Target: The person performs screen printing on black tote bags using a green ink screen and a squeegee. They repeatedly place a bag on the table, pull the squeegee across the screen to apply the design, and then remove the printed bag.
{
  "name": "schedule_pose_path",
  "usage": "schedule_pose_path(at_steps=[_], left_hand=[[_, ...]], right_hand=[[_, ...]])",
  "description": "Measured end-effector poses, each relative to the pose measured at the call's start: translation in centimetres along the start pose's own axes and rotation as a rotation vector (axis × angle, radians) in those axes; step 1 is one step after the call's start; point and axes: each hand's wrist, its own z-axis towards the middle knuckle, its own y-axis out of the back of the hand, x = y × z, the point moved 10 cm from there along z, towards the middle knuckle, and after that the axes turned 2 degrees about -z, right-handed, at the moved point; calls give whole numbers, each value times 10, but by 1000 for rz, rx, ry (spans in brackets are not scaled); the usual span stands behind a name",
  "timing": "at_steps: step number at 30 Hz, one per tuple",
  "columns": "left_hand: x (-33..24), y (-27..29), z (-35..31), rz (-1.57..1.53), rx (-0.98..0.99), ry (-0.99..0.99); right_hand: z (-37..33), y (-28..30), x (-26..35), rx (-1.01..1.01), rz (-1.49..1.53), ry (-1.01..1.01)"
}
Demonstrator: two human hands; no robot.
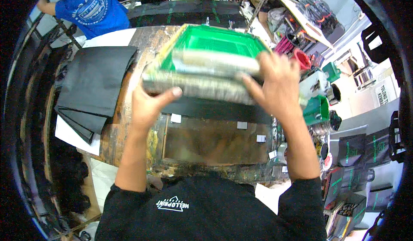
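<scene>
A screen-printing frame [198, 86] with green mesh [215, 43] is tilted over the worktable, its near edge blurred by motion. My left hand [148, 103] grips the near left corner, thumb along the front bar. Inside the frame lies a pale, bar-shaped squeegee [211, 62], also blurred. My right hand [277, 79] is closed around the squeegee's right end, close to the frame's right side; its fingertips are partly hidden. Below the raised edge a black fabric sheet [206, 110] shows on a brown board [211, 144].
Black fabric pieces [92, 82] are stacked left on the table. Small white squares [242, 125] dot the board. At right stand a green container [317, 110] and a red tub [301, 59]. A person in a blue shirt [92, 11] is at the far left.
</scene>
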Motion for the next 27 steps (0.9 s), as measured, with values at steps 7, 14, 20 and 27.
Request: schedule_pose_path(at_steps=[7,14,20,27], left_hand=[[120,34,-70,729,-83,-84],[141,34,-85,867,-48,-245],[135,32,-82,883,-26,-211],[137,35,-81,873,-11,-227]], right_hand=[[-57,-102,-5,365,175,-82],[-93,-115,11,507,249,-71],[-114,-105,39,476,146,-117],[-69,-152,13,375,87,-136]])
